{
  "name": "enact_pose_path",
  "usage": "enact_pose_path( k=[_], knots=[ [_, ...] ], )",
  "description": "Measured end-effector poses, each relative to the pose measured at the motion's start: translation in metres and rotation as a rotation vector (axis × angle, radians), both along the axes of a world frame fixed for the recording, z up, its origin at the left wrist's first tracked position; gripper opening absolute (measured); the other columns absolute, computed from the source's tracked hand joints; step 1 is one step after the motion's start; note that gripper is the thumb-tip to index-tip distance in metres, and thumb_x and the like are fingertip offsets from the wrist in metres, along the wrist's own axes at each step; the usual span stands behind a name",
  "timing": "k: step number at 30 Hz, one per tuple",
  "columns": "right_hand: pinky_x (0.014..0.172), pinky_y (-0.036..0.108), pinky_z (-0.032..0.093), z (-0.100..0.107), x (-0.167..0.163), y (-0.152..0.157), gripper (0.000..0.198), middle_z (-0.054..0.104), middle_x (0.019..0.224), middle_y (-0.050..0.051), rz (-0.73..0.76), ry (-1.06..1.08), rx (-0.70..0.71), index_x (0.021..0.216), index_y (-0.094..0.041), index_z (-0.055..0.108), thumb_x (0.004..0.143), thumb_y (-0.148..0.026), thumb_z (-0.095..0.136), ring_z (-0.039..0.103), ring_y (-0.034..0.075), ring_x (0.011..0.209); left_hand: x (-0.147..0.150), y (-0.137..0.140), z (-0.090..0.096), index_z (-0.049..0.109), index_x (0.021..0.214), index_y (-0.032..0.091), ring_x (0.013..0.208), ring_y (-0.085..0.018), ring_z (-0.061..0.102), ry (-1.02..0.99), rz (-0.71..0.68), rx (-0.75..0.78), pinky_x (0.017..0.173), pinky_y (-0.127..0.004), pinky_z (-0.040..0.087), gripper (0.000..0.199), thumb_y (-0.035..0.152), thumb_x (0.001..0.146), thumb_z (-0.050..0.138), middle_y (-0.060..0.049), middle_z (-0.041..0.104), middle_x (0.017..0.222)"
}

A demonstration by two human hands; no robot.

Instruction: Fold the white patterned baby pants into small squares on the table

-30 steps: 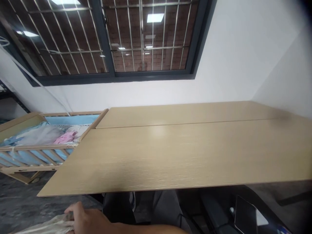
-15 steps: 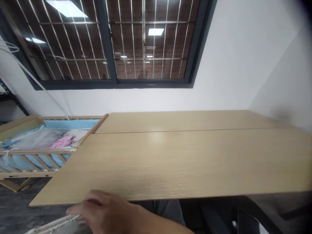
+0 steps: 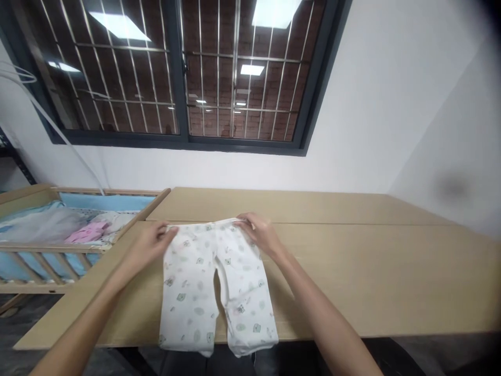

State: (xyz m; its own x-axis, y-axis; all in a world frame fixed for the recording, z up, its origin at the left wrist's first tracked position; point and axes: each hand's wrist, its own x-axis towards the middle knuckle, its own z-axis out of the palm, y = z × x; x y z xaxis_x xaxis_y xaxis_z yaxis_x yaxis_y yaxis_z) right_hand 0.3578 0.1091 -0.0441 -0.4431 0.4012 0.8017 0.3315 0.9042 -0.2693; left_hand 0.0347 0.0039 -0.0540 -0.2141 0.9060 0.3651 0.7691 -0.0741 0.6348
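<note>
A pair of small white baby pants (image 3: 191, 284) with a green and grey print is stretched out over the front of the wooden table (image 3: 352, 277). The waistband points toward the wall, and both leg ends hang slightly past the table's near edge. My left hand (image 3: 154, 243) is closed on the left corner of the waistband. At the right corner, my right hand (image 3: 258, 232) pinches the waistband between thumb and fingers. Whether the cloth rests fully on the wood or hovers just over it, I cannot tell.
Left of the table stands a wooden crib (image 3: 50, 256) with blue lining, holding pink clothing (image 3: 88, 232) and pale cloths. A barred window (image 3: 235, 78) is set in the white wall behind. Dark chair parts (image 3: 391, 357) show below the near edge.
The pants have come up from below the table's front edge and are now spread across it. My right hand has entered view, and both hands now hold the waistband.
</note>
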Motion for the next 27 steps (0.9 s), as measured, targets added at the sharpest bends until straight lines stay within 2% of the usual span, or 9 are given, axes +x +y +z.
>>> enact_pose_path(
  k=[1, 3, 5, 8, 11, 15, 19, 27],
  knots=[
    [0.076, 0.030, 0.052, -0.011, 0.005, 0.017, 0.018, 0.072, 0.087, 0.005, -0.019, -0.040, -0.083, 0.100, -0.020, 0.069, 0.099, -0.035, 0.060, 0.066, 0.018, 0.076, 0.007, 0.023, -0.011, 0.062, 0.099, 0.017, 0.077, -0.022, 0.066, 0.057, -0.059, -0.061, 0.068, -0.029, 0.051, 0.049, 0.062, 0.094, 0.041, -0.004, 0.070, 0.083],
    [0.073, 0.029, 0.049, -0.036, 0.010, 0.046, 0.020, 0.071, 0.083, 0.003, -0.054, -0.121, -0.248, 0.098, -0.019, 0.068, 0.099, -0.036, 0.058, 0.063, 0.017, 0.074, 0.020, 0.060, -0.038, 0.061, 0.096, 0.016, 0.079, -0.023, 0.066, 0.091, -0.049, -0.109, 0.069, -0.029, 0.048, 0.043, 0.053, 0.098, 0.038, -0.006, 0.070, 0.085],
    [0.072, 0.028, 0.048, -0.062, 0.011, 0.070, 0.018, 0.068, 0.080, 0.001, -0.097, -0.193, -0.371, 0.098, -0.019, 0.066, 0.099, -0.033, 0.054, 0.060, 0.017, 0.072, 0.029, 0.085, -0.065, 0.061, 0.094, 0.017, 0.082, -0.024, 0.066, 0.112, -0.007, -0.143, 0.070, -0.030, 0.046, 0.038, 0.045, 0.100, 0.038, -0.009, 0.070, 0.087],
    [0.079, 0.029, 0.046, -0.099, 0.007, 0.093, 0.013, 0.066, 0.088, 0.004, -0.173, -0.236, -0.426, 0.098, -0.018, 0.064, 0.095, -0.021, 0.052, 0.059, 0.018, 0.083, 0.037, 0.109, -0.097, 0.062, 0.092, 0.018, 0.090, -0.024, 0.067, 0.146, 0.039, -0.190, 0.074, -0.030, 0.045, 0.032, 0.037, 0.101, 0.039, -0.011, 0.071, 0.093],
    [0.091, 0.033, 0.044, -0.126, 0.003, 0.110, 0.012, 0.064, 0.100, 0.008, -0.249, -0.241, -0.429, 0.096, -0.018, 0.064, 0.092, -0.014, 0.053, 0.058, 0.021, 0.099, 0.041, 0.130, -0.115, 0.064, 0.093, 0.018, 0.102, -0.025, 0.065, 0.180, 0.071, -0.217, 0.082, -0.030, 0.045, 0.027, 0.034, 0.100, 0.044, -0.012, 0.071, 0.103],
    [0.093, 0.034, 0.042, -0.145, 0.002, 0.134, 0.015, 0.061, 0.102, 0.009, -0.338, -0.267, -0.472, 0.097, -0.019, 0.064, 0.095, -0.014, 0.050, 0.057, 0.022, 0.102, 0.042, 0.159, -0.127, 0.064, 0.104, 0.018, 0.112, -0.026, 0.062, 0.215, 0.095, -0.227, 0.091, -0.032, 0.045, 0.025, 0.033, 0.099, 0.046, -0.012, 0.070, 0.111],
    [0.096, 0.031, 0.041, -0.154, 0.001, 0.161, 0.017, 0.059, 0.106, 0.008, -0.378, -0.297, -0.499, 0.104, -0.020, 0.064, 0.098, -0.015, 0.049, 0.057, 0.020, 0.105, 0.040, 0.186, -0.133, 0.062, 0.114, 0.019, 0.117, -0.027, 0.060, 0.238, 0.101, -0.223, 0.096, -0.035, 0.044, 0.026, 0.033, 0.100, 0.044, -0.012, 0.068, 0.119],
    [0.096, 0.030, 0.041, -0.161, 0.000, 0.190, 0.016, 0.058, 0.108, 0.008, -0.429, -0.308, -0.530, 0.111, -0.020, 0.062, 0.099, -0.021, 0.051, 0.058, 0.019, 0.102, 0.025, 0.220, -0.135, 0.060, 0.113, 0.022, 0.116, -0.025, 0.060, 0.227, 0.100, -0.242, 0.093, -0.033, 0.044, 0.022, 0.033, 0.100, 0.047, -0.010, 0.066, 0.125]
  ],
)
